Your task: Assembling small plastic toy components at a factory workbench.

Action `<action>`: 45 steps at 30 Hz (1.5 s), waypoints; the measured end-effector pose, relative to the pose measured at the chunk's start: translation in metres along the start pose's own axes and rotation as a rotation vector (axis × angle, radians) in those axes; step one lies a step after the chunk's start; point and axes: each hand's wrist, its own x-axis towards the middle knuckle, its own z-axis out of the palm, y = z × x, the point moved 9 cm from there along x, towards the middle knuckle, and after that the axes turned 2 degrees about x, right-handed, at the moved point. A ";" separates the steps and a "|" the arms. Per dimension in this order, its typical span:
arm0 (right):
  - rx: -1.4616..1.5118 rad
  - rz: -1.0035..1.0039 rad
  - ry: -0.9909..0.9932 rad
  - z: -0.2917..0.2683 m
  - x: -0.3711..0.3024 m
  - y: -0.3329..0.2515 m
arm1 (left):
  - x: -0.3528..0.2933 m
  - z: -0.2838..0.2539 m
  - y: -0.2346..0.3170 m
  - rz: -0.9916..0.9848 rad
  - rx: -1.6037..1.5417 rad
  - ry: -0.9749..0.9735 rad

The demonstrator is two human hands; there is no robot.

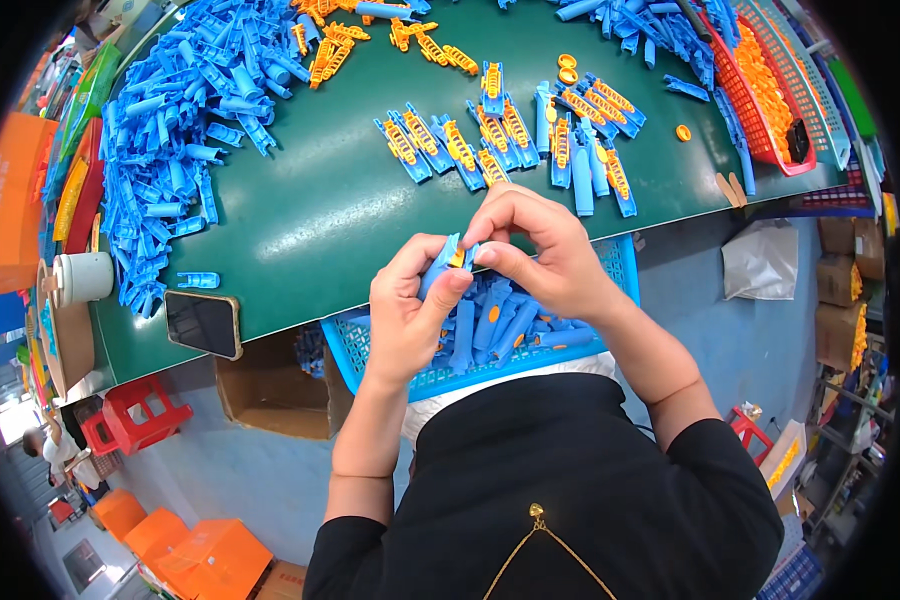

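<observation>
Between my two hands, near the table's front edge, is a small blue plastic casing with a bit of orange showing in its end. My left hand wraps round the casing from the left, thumb pressed along it. The fingertips of my right hand pinch the casing's right end; they partly hide it. Just beyond lie several blue half shells with orange ladder-shaped inserts. Under my hands, a light-blue basket holds finished-looking blue tubes, some with orange dots.
Loose blue shells form a large heap on the green table, at left. Orange inserts lie at the far side. A phone and white mug sit at the left edge. A red basket of orange pieces stands at right.
</observation>
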 end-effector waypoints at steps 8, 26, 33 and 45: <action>0.389 0.084 0.201 -0.008 0.000 0.010 | -0.003 0.034 -0.021 -0.348 -0.822 -0.214; -0.706 -0.067 0.386 -0.171 0.054 -0.004 | 0.057 -0.013 0.041 0.506 1.430 -0.042; -1.639 -0.218 0.274 -0.223 0.121 0.017 | 0.066 -0.015 0.050 0.465 1.414 -0.109; -0.589 -0.188 0.301 -0.114 0.057 -0.045 | 0.047 -0.049 0.016 0.035 0.563 0.237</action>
